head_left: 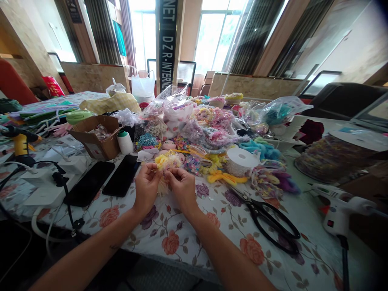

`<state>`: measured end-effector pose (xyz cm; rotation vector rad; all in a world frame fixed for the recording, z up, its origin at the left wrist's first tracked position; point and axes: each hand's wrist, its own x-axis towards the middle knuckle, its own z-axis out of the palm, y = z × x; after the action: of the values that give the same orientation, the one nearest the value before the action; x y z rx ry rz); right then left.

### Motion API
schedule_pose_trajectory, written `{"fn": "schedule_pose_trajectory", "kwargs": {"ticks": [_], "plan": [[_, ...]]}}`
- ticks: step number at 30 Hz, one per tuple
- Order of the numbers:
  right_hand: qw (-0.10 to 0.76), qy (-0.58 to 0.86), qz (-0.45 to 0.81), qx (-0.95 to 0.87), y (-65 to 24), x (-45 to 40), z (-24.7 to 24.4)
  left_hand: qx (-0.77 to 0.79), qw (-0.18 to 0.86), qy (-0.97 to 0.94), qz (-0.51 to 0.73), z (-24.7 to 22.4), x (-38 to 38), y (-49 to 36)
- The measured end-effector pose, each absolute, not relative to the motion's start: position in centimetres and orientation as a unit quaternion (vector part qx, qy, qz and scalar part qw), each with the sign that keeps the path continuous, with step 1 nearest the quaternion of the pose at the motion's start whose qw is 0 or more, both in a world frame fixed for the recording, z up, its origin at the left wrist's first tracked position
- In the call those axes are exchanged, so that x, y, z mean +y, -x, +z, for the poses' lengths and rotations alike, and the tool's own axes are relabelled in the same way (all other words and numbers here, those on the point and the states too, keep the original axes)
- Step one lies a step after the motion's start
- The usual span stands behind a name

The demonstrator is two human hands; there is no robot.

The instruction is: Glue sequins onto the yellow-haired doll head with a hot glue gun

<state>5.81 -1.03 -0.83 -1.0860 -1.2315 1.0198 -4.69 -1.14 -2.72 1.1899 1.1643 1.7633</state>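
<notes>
Both hands meet over the table, pinching a fluffy yellow yarn piece (pixel 168 160) from its two sides. My left hand (pixel 146 185) has its thumb and fingers closed on the left edge. On the other edge, my right hand (pixel 182 186) is closed the same way. Pale strands hang down between the hands. Just behind the yarn lie small doll heads (pixel 169 144) and a heap of blue beads (pixel 147 142). The fingertips partly hide what they grip.
Black-handled scissors (pixel 269 220) lie to the right, with a white glue gun (pixel 336 204) beyond. Two phones (pixel 89 184) and a power strip (pixel 50 192) with cables are at left. A cardboard box (pixel 104 147), a white spool (pixel 242 159) and bagged yarn crowd the back.
</notes>
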Motion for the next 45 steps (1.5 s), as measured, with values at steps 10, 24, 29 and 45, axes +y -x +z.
{"fn": "schedule_pose_trajectory", "kwargs": {"ticks": [10, 24, 29, 45], "plan": [[0.555, 0.464, 0.444, -0.53, -6.04, -0.79, -0.73, 0.461, 0.338, -0.468, 0.674, -2.72, -1.0, 4.85], [0.552, 0.457, 0.462, -0.522, -5.87, -0.41, -1.53, 0.476, 0.333, -0.478, 0.658, -3.07, -0.91, 4.89], [0.554, 0.452, 0.468, -0.519, -5.84, -0.43, -1.59, 0.471, 0.324, -0.476, 0.669, -3.07, -0.9, 4.83], [0.553, 0.439, 0.455, -0.542, -5.94, -0.31, -1.15, 0.456, 0.344, -0.46, 0.679, -2.54, -1.21, 4.61]]}}
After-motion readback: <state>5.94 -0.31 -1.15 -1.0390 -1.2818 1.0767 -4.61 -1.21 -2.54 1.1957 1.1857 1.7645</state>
